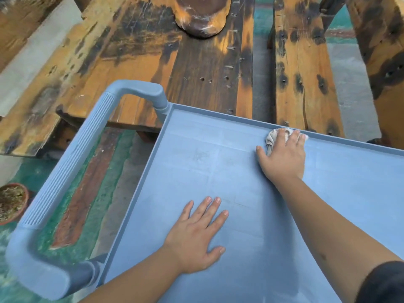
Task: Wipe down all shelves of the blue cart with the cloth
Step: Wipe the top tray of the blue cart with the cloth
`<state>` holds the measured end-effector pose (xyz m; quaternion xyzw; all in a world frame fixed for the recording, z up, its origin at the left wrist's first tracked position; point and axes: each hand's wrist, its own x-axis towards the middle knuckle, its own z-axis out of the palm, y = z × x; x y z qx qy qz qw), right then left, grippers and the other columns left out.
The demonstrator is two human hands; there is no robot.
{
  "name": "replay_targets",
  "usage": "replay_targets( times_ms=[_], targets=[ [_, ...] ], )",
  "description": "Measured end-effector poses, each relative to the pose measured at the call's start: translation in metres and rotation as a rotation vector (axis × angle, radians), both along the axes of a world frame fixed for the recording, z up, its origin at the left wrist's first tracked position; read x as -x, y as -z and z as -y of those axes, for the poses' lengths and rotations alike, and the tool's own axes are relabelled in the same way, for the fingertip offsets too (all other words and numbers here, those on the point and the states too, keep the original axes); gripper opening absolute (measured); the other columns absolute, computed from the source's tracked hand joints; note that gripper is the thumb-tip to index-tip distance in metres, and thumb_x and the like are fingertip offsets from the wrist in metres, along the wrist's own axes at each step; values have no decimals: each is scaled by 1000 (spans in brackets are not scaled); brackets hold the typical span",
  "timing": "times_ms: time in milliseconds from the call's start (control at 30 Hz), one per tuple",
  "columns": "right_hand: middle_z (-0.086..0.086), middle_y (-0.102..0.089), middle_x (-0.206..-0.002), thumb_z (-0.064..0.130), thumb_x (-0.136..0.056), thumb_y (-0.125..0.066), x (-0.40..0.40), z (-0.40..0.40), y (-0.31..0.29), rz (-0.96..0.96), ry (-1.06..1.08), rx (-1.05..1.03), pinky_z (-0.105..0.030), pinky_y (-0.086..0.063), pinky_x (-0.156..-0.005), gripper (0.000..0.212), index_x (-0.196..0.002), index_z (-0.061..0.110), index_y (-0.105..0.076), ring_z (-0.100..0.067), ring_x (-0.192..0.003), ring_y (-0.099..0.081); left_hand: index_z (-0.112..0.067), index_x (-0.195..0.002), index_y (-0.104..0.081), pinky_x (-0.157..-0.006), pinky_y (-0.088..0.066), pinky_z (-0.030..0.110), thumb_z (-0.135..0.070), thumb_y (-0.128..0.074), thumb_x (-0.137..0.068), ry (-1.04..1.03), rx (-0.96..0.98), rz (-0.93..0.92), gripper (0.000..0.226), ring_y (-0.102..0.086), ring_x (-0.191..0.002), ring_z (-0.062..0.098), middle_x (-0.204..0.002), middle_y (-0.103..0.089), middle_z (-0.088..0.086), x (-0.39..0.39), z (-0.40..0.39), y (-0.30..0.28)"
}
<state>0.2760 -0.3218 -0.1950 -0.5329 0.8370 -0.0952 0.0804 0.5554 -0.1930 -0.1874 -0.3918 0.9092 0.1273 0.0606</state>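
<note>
Top-shelf wiping: right hand (284, 154) presses the crumpled white cloth (273, 138) at the blue plastic cart (196, 154) rim, left hand (196, 232) spread flat; next, probably sweeping the remaining surface.

matt, smooth blue plastic cart (218, 162) with ribbed handle (72, 158), crumpled pale cloth (272, 137), worn, blotchy wooden benches (303, 68)

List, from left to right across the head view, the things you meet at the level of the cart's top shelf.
Plant pot → cart handle → left hand, flat on the top shelf → right hand, pressing the cloth against the shelf's far rim.
</note>
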Motion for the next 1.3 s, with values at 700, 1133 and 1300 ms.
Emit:
replay_targets(
  times_ms=[700,1133,1300],
  targets=[
    [-1,-55,-140,41,-72,-62,-210,30,-16,472,-762,-56,-31,-38,-94,77,-144,26,-38,-27,-126,-50,-24,-146,-23,-116,-5,56,-62,-40,-83,4,-22,-36,75,-6,-146,26,-155,-23,4,-6,3,10],
    [-13,-62,-125,15,-75,-60,-135,-45,-46,335,-879,198,-42,-45,-98,50,-125,10,-62,-39,-113,-56,-18,-134,-56,-112,-24,39,-50,-51,-89,-214,75,-233,56,-34,-141,23,-147,-47,-1,-120,-76,-20],
    [-23,-39,-145,27,-78,-63,28,-74,-30,273,-7,186,-49,-32,-111,57,-131,8,-57,-45,-131,-37,-7,-141,-47,-114,-14,44,-59,-30,-93,-264,90,4,73,-21,-145,26,-155,-32,10,-155,-98,-9]
  ],
)
